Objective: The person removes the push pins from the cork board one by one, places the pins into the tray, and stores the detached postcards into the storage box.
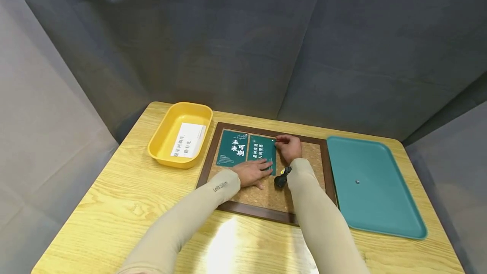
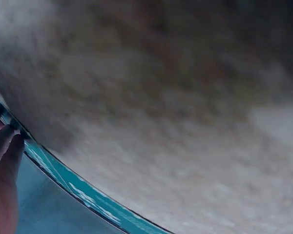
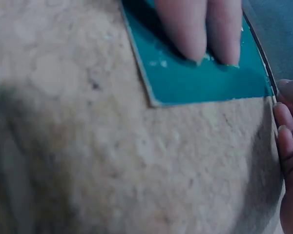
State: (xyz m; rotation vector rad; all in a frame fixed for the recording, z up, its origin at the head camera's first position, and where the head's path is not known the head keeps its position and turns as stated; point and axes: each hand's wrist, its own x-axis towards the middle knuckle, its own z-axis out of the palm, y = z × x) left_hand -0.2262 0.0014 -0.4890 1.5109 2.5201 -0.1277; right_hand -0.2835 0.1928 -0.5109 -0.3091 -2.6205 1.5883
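Note:
A dark green card with white lettering [image 1: 261, 147] lies on the cork board [image 1: 266, 200], its upper right corner under a small pin [image 1: 272, 140]. My left hand [image 1: 252, 172] rests on the card's lower part with spread fingers; two of these fingers [image 3: 185, 34] press the card in the right wrist view. At the upper right corner is my right hand [image 1: 290, 148], fingers bent, fingertips against the card's edge. Whether they pinch anything is hidden. Left of this card lies another green card [image 1: 230, 149], with a small pin [image 1: 246, 134] near its upper right corner.
A yellow basin [image 1: 161, 143] on the left holds a white card [image 1: 189, 139] with black lettering. On the right, a teal tray [image 1: 374, 206] carries one small metal piece [image 1: 357, 182]. The board's dark wooden frame [image 1: 258, 211] lies on the wooden table [image 1: 125, 198].

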